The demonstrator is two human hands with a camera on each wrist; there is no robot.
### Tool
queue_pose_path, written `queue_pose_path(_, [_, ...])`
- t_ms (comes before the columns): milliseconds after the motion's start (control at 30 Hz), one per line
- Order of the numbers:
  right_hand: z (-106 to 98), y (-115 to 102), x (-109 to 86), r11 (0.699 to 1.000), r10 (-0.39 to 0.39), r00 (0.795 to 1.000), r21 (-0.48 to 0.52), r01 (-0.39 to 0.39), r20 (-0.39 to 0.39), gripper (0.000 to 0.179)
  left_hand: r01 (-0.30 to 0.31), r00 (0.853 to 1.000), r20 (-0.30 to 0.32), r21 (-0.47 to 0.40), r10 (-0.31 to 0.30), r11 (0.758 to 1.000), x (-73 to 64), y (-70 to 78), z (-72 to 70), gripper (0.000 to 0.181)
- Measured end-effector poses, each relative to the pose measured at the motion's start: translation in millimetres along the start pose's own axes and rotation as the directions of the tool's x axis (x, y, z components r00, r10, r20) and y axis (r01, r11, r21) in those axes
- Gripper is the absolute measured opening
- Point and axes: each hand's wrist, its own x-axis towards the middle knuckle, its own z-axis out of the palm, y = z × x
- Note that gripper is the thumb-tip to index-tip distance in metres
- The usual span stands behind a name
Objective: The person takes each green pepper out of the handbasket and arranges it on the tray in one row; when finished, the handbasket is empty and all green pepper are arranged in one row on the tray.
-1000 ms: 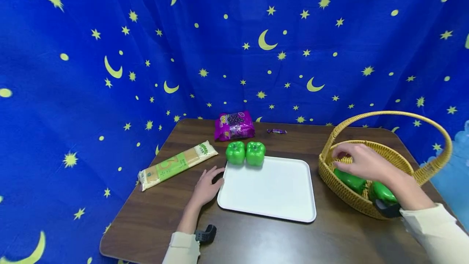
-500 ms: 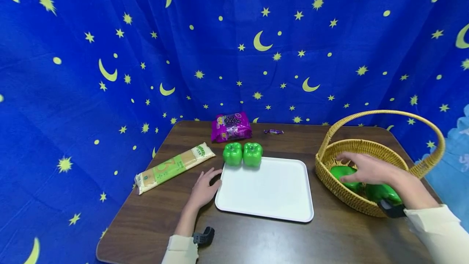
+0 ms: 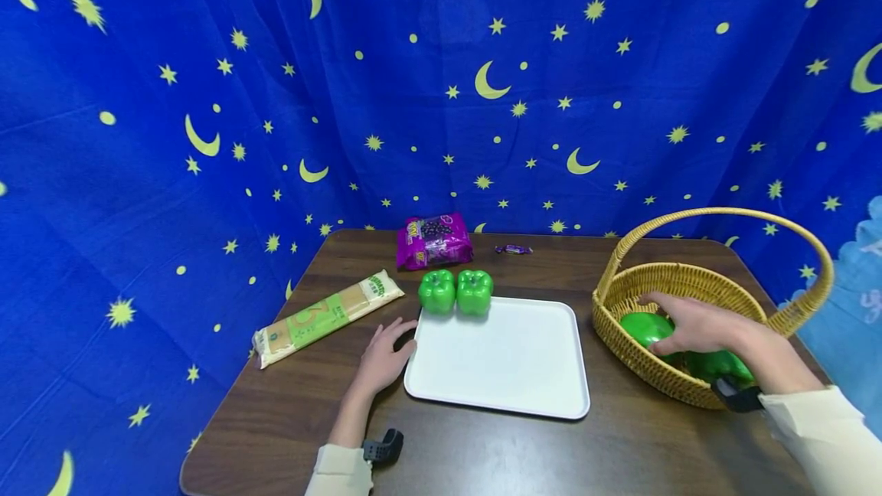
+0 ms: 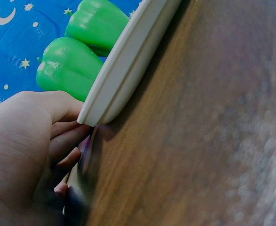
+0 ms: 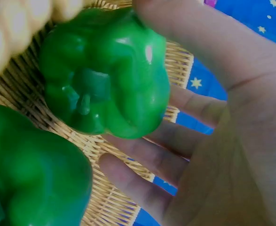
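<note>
My left hand (image 3: 386,358) is at the left edge of the white tray (image 3: 499,362); in the left wrist view its thumb and fingers pinch the tray's rim (image 4: 114,70). Two green bell peppers stand side by side on the tray's far left corner, the left pepper (image 3: 437,292) and the right pepper (image 3: 475,292). My right hand (image 3: 703,325) reaches into the wicker basket (image 3: 637,370). There it holds a green bell pepper (image 5: 105,75), thumb on one side and fingers curved round the other. Another green pepper (image 5: 39,174) lies beside it, partly hidden under my wrist in the head view.
Left of the tray lies a long noodle packet (image 3: 327,318). Behind the peppers are a purple snack bag (image 3: 436,242) and a small purple-wrapped candy (image 3: 514,249). The basket's tall handle (image 3: 717,213) arches above my right hand. A starry blue curtain (image 3: 413,98) hangs behind the table.
My right hand has lowered into the basket and closed round the nearer-left pepper, which has shifted slightly. The left hand stays at the tray's edge. The head view has tilted a little.
</note>
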Motion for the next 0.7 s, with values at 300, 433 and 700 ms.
queue_pose_path(300, [-2,12,4.5,0.999,0.012,0.999,-0.036,-0.013,-0.047,0.096,-0.013,1.0,0.001,-0.001,0.013,1.0,-0.6,0.3,0.3,0.039])
queue_pose_path(433, [-5,13,6.9,0.999,0.008,0.997,-0.051,-0.012,-0.079,0.095,-0.024,1.0,-0.003,0.003,0.024,1.0,-0.9,1.2,-1.2,0.039])
queue_pose_path(700, [-5,17,14.6,0.996,0.005,0.993,-0.091,-0.016,-0.116,0.086,-0.014,1.0,0.003,-0.01,0.014,1.0,-1.7,4.5,-2.4,0.039])
